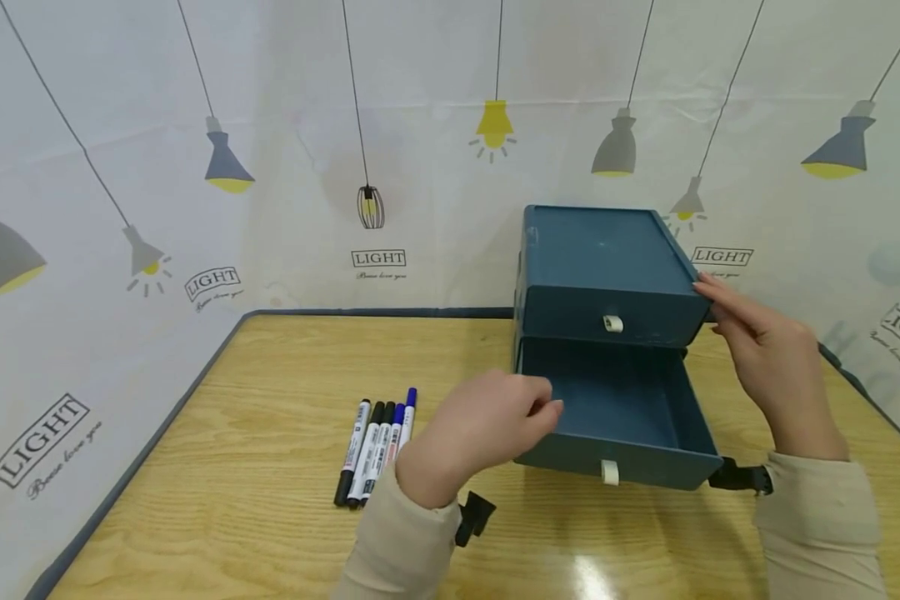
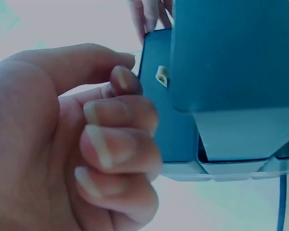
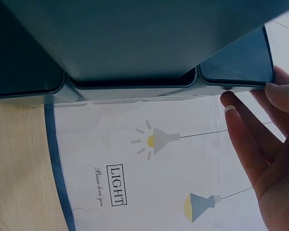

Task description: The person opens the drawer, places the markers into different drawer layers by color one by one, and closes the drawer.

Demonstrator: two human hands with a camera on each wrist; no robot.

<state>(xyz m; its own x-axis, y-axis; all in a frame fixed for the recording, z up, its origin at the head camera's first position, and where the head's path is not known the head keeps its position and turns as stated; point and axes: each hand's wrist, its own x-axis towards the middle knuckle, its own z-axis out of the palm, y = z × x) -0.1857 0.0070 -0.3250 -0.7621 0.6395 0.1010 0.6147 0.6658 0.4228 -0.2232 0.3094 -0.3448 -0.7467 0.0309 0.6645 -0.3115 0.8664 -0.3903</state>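
Observation:
A dark blue drawer cabinet [image 1: 600, 250] stands right of centre, a drawer [image 1: 630, 392] below its top one pulled far out. The inside of that drawer looks bare, and a white tab [image 1: 610, 472] sits on its front. My left hand [image 1: 487, 417] hovers just left of the drawer, fingers curled in toward the palm. Nothing shows between thumb and fingertips in the left wrist view. With fairly straight fingers, my right hand [image 1: 776, 358] touches the cabinet's upper right front corner. The right wrist view shows the thumb at the top drawer's front [image 3: 238, 60] and fingers along the side.
Several markers [image 1: 378, 442] with black and blue caps lie side by side on the wooden table [image 1: 217, 467], left of my left hand and partly behind my forearm. A white cloth printed with lamps [image 1: 435, 167] hangs behind the table.

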